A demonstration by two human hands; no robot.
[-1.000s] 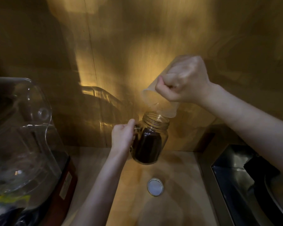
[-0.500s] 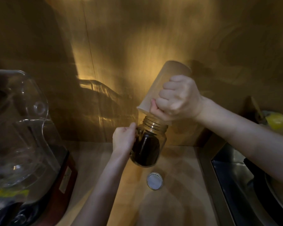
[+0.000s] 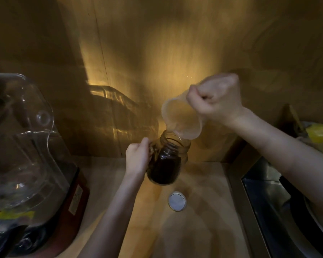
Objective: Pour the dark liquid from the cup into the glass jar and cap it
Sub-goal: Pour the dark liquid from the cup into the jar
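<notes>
A glass jar (image 3: pixel 166 164) with a threaded neck stands on the wooden counter, dark liquid filling most of it. My left hand (image 3: pixel 137 157) grips the jar's left side at the handle. Just above the jar's open mouth, my right hand (image 3: pixel 215 100) holds a translucent plastic cup (image 3: pixel 182 120) tipped steeply, its rim down over the jar. The cup looks empty inside. The jar's round metal lid (image 3: pixel 177 201) lies flat on the counter in front of the jar.
A blender with a clear pitcher (image 3: pixel 21 146) on a dark red base fills the left. A steel sink (image 3: pixel 272 202) with a dark pan lies at the right. Something yellow (image 3: pixel 319 133) sits behind the sink. A wooden wall rises right behind the jar.
My right hand has swung the cup up and to the right, turning its open mouth toward me above the jar. My left hand has stayed on the jar.
</notes>
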